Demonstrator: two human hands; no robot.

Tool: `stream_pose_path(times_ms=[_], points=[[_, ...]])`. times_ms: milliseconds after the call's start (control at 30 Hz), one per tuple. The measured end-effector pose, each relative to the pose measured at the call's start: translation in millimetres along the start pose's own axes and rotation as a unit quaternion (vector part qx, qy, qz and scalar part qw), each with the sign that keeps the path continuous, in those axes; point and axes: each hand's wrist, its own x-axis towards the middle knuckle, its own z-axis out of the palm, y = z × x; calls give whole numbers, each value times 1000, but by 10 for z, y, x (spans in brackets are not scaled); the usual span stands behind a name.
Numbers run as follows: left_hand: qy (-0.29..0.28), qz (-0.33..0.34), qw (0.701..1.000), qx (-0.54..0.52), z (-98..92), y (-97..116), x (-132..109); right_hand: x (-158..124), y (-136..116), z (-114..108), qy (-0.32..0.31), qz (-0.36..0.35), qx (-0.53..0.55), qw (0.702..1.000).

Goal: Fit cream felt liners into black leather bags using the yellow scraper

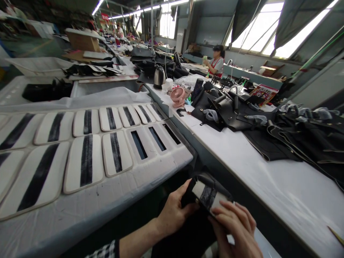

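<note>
Low in front of me, between the two tables, I hold a black leather bag piece (212,182). A pale panel (199,189) with a dark band across it lies against its upturned side. My left hand (174,209) grips the left edge, thumb below and fingers behind the leather. On the right, my right hand (236,225) has its fingers bent over the panel's end, closed on the same piece. A small shiny metal spot shows near my left thumb. The lower part of the black piece is dark and hard to make out.
To the left, a covered table (150,172) bears rows of pale panels (84,161) with dark bands, plus several slots. The white table (268,193) at right carries black leather bags (233,114), a pink fan (177,96) and a kettle (159,77). A person (216,64) sits farther back.
</note>
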Motion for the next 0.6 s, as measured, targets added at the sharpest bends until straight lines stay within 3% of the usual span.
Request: stream_pose_path(times_ms=[133, 200, 367, 600], points=[[23, -10, 998, 53, 26, 3, 5, 138, 176, 79, 24, 195, 73, 978], [32, -8, 996, 78, 52, 8, 12, 168, 221, 137, 32, 243, 103, 964], [63, -6, 990, 124, 129, 1, 26, 166, 267, 215, 45, 295, 121, 947], [85, 9, 989, 122, 193, 66, 38, 170, 312, 261, 60, 316, 119, 939]])
